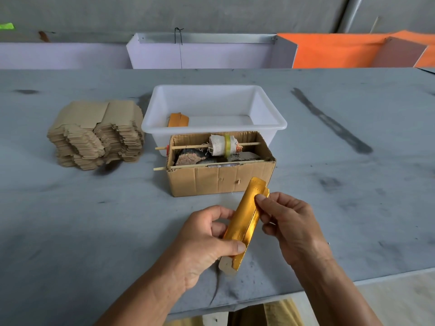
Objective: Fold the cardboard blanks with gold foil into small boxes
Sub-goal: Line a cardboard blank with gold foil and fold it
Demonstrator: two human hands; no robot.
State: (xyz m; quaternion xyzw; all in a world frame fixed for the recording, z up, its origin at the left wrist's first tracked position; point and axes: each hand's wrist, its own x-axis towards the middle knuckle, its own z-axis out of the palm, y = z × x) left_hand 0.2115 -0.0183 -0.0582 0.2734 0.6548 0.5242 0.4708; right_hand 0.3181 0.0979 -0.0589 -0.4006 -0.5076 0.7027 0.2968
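We find both hands clamped on one gold-foil blank [244,222], held above the grey table [70,231] near its front edge. The left hand [207,243] grips the lower end, thumb pressed across the foil face and fingers curled behind; the right hand [289,222] pinches the upper right edge, fingertip on the foil near the top flap. The blank runs from 7 o'clock up to 1 o'clock, foil side outward, already curved along its length, bare grey card showing at its bottom tabs. We judge this grip serves to roll the long panels round into a sleeve, one hand anchoring while the other closes the side; the box is not yet formed. Just beyond the blank at 12 o'clock sits an open corrugated carton [221,180] with two thin sticks across its top, one carrying a cloth-wrapped roller [224,144], and stones lying inside, presumably as ballast. Touching behind it stands a white plastic tub [277,114] holding one gold piece [178,120], likely the bin for finished work. At 10 o'clock, well apart, lies a stack of unfolded blanks [96,135], brown side up, within the left hand's reach.
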